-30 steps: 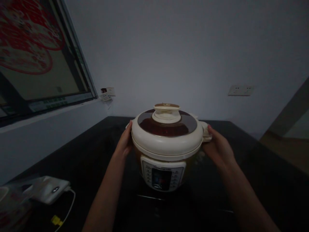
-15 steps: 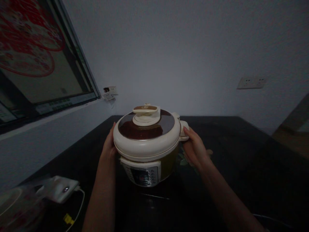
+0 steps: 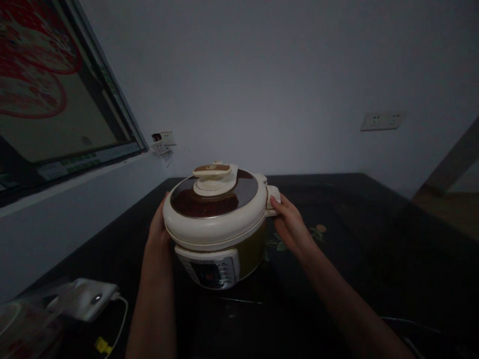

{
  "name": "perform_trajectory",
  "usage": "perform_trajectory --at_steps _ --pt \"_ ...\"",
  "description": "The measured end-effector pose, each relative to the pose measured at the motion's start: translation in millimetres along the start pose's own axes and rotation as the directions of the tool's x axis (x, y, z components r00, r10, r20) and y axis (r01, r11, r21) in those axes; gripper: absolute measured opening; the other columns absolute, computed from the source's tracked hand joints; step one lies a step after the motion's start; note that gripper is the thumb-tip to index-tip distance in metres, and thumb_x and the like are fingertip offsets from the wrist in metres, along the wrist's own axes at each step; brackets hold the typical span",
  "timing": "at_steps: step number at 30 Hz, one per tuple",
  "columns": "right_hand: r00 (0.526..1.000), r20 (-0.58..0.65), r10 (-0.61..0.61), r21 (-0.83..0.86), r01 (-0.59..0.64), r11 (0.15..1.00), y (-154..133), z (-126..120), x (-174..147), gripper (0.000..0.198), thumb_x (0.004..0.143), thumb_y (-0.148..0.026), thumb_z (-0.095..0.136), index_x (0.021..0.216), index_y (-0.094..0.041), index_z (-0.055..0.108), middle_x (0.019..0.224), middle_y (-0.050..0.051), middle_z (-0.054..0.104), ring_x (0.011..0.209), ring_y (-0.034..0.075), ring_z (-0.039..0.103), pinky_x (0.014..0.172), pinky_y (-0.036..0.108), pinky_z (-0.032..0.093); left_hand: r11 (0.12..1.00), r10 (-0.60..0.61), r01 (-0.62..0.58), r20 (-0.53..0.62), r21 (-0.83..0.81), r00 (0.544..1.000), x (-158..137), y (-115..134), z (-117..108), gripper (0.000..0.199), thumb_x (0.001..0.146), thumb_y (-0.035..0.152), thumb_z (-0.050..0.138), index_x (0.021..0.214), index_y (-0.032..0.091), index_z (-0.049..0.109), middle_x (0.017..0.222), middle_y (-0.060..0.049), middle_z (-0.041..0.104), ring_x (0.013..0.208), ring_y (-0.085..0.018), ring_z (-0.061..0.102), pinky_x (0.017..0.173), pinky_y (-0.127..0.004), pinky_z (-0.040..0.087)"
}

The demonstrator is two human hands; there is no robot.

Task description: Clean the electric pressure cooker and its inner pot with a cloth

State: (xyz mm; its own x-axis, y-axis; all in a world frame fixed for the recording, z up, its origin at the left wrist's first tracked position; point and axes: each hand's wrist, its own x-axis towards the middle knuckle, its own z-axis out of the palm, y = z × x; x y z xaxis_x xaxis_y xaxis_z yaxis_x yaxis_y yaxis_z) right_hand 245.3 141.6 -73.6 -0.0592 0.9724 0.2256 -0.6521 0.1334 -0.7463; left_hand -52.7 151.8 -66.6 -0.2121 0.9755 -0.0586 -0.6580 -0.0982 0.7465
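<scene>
Between my hands is an electric pressure cooker [image 3: 215,232] with a cream lid rim, a dark brown top and a raised lid handle [image 3: 213,172]. Its control panel [image 3: 209,271] faces me, and the body looks olive-yellow. My left hand [image 3: 159,224] presses against the cooker's left side, its fingers mostly hidden behind the rim. On the other side, my right hand [image 3: 290,219] grips the cream side handle [image 3: 273,199], thumb on top. Whether the base touches the dark table [image 3: 359,279] I cannot tell.
A white device [image 3: 86,299] with a cable and yellow tag [image 3: 103,345] lies at the lower left, beside a plastic-wrapped item [image 3: 26,324]. Behind the table stands a wall with sockets [image 3: 381,120]. A window [image 3: 56,99] is at the left.
The cooker has shifted slightly left with both hands on it, uncovering more of the flower pattern on the table. My view has turned a little to the right.
</scene>
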Motion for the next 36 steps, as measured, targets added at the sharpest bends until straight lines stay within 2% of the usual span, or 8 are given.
perform_trajectory --at_steps 4,11,21,24,30,36 --pt "1.000 -0.004 0.000 -0.005 0.000 1.000 -0.6 -0.1 0.2 0.038 0.065 -0.038 0.086 0.098 -0.027 0.072 0.102 0.002 0.075 0.101 0.024 0.066 0.095 0.038 0.049 0.999 0.026 -0.026 0.031 0.020 0.999 0.2 -1.7 0.2 0.046 0.098 0.038 0.047 0.138 0.019 0.059 0.119 -0.007 0.074 0.124 -0.029 0.062 0.108 -0.047 0.048" --pt "1.000 0.004 0.009 0.000 -0.009 1.000 -0.8 0.3 0.3 0.036 0.067 -0.036 0.084 0.099 -0.026 0.072 0.104 0.002 0.075 0.103 0.025 0.066 0.096 0.038 0.048 1.000 0.006 -0.006 0.003 0.020 1.000 1.3 -2.8 -2.3 0.048 0.097 0.044 0.049 0.137 0.019 0.060 0.117 -0.006 0.075 0.125 -0.030 0.061 0.110 -0.047 0.047" --pt "1.000 0.002 0.009 -0.030 -0.009 0.999 -4.3 2.3 -0.8 0.029 0.068 -0.034 0.081 0.093 -0.025 0.071 0.108 0.006 0.073 0.110 0.027 0.063 0.099 0.042 0.047 0.999 0.037 -0.039 0.061 0.033 0.997 4.5 -5.8 -5.4 0.052 0.095 0.048 0.052 0.136 0.017 0.061 0.121 -0.008 0.073 0.131 -0.031 0.056 0.111 -0.046 0.046" --pt "1.000 -0.002 -0.009 -0.051 0.009 0.999 -5.0 3.1 -1.5 0.031 0.068 -0.033 0.081 0.097 -0.026 0.071 0.109 0.004 0.072 0.111 0.026 0.063 0.100 0.040 0.047 1.000 0.019 -0.020 0.066 0.010 0.998 4.5 -6.6 -2.4 0.049 0.097 0.045 0.048 0.136 0.018 0.061 0.122 -0.007 0.073 0.129 -0.029 0.058 0.111 -0.044 0.046" --pt "0.999 -0.024 -0.025 -0.063 0.023 0.998 -2.9 3.2 -1.4 0.033 0.067 -0.034 0.082 0.097 -0.027 0.070 0.107 0.002 0.072 0.111 0.025 0.062 0.099 0.039 0.047 1.000 0.012 -0.012 0.026 -0.012 1.000 4.8 -6.8 1.8 0.047 0.099 0.038 0.047 0.134 0.011 0.061 0.116 -0.009 0.075 0.126 -0.027 0.061 0.110 -0.040 0.047" --pt "1.000 0.003 0.007 -0.033 -0.007 0.999 -3.4 2.3 -1.1 0.031 0.070 -0.033 0.079 0.099 -0.026 0.070 0.110 0.004 0.071 0.109 0.025 0.062 0.098 0.041 0.048 1.000 0.010 -0.009 0.053 -0.004 0.999 4.0 -5.7 -1.1 0.041 0.097 0.033 0.048 0.133 0.019 0.062 0.118 -0.005 0.075 0.129 -0.026 0.059 0.111 -0.040 0.046"
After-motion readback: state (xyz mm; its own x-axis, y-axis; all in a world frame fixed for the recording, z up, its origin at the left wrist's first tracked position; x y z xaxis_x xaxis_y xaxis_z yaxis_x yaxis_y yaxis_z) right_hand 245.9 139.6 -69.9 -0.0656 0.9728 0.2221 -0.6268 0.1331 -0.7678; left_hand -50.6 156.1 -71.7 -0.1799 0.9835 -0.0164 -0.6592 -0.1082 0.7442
